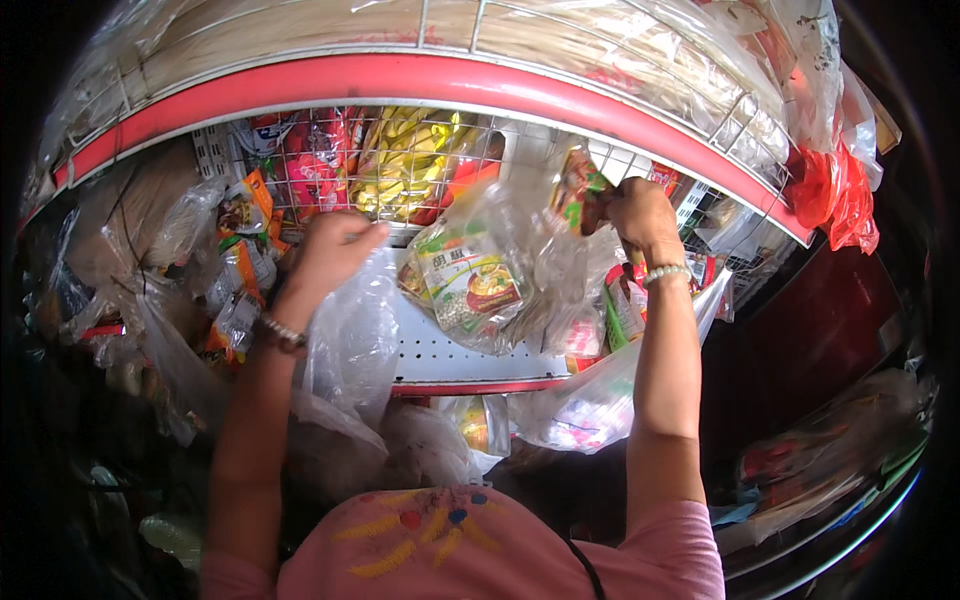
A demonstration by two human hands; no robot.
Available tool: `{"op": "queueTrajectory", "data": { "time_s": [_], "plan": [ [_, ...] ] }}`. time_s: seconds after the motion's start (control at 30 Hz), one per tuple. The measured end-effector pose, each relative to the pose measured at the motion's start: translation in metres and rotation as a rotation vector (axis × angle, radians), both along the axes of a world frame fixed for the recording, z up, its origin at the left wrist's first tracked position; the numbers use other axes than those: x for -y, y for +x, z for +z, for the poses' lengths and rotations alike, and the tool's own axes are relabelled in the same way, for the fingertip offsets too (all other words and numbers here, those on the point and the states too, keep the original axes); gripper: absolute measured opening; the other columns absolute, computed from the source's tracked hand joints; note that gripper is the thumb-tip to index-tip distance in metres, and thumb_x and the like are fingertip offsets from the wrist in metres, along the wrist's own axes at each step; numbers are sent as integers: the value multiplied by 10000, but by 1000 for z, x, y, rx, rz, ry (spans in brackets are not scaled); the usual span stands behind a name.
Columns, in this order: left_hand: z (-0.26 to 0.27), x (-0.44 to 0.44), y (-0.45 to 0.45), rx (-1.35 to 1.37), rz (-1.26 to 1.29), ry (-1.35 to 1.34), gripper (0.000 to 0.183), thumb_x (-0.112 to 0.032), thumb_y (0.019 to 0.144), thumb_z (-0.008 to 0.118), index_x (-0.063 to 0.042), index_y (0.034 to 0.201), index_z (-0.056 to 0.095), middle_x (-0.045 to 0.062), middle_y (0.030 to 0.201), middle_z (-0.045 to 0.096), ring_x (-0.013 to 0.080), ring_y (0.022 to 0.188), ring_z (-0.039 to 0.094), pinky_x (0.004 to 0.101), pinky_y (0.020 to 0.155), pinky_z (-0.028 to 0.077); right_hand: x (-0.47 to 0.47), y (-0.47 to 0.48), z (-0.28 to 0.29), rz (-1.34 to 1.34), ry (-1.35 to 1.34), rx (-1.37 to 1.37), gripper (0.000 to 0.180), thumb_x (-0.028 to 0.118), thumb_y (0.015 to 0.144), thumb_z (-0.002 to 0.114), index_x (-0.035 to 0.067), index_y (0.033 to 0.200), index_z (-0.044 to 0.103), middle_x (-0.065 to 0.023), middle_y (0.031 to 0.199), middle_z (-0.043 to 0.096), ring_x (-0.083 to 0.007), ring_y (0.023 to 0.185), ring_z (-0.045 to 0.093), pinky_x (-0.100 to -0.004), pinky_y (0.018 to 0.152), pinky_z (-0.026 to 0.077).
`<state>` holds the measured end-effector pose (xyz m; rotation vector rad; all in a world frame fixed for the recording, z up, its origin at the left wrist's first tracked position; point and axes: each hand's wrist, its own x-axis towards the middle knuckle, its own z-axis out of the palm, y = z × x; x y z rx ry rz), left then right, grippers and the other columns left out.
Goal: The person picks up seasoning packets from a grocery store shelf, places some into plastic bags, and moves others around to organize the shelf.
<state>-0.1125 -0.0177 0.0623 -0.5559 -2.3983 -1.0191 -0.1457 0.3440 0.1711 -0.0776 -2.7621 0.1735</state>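
My right hand (645, 214) grips a small printed food packet (574, 187) with red, brown and green colours, raised in front of the wire rack. Blurred, my left hand (334, 251) is near the lower edge of the wire rack, with a gap between thumb and fingers and nothing visible in it. Below that hand hangs a clear plastic bag (356, 330). Between my hands, a clear packet with a noodle-bowl label (472, 281) rests over the perforated metal shelf (480, 364). Several coloured packets (626, 307) lie below my right wrist, partly behind a translucent bag (585, 416).
A red-fronted upper shelf (375, 79) curves overhead, carrying long pale goods behind wire. Yellow packets (409, 161) and pink packets (319, 165) sit behind the wire grid. Orange snack packets (244, 277) crowd the left. A red plastic bag (836, 195) hangs at right.
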Motion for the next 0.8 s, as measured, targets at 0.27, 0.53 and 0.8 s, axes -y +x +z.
{"op": "queueTrajectory", "data": {
  "time_s": [0.27, 0.53, 0.8],
  "plan": [
    [27, -132, -55, 119, -132, -529, 563, -111, 755, 625, -136, 1282, 429, 193, 832, 597, 300, 803, 616, 410, 695, 475, 13, 8, 18, 196, 28, 234, 332, 298, 754, 619, -15, 862, 651, -229, 874, 623, -352, 847, 613, -408, 747, 473],
    [42, -96, -65, 607, -791, -83, 194, -70, 793, 643, 27, 961, 647, 69, 890, 655, 101, 825, 588, 254, 766, 473, 3, 16, -5, 347, -7, -63, 218, 239, 736, 636, 28, 794, 638, -183, 764, 622, -334, 738, 610, -393, 685, 477],
    [49, -92, -86, 556, -825, 306, 178, -97, 824, 615, 5, 969, 631, 28, 869, 633, 92, 804, 563, 234, 757, 450, 54, -4, -1, 485, 636, 392, 225, 94, 674, 593, 70, 885, 669, -129, 899, 650, -277, 885, 617, -366, 738, 486]
  ]
}}
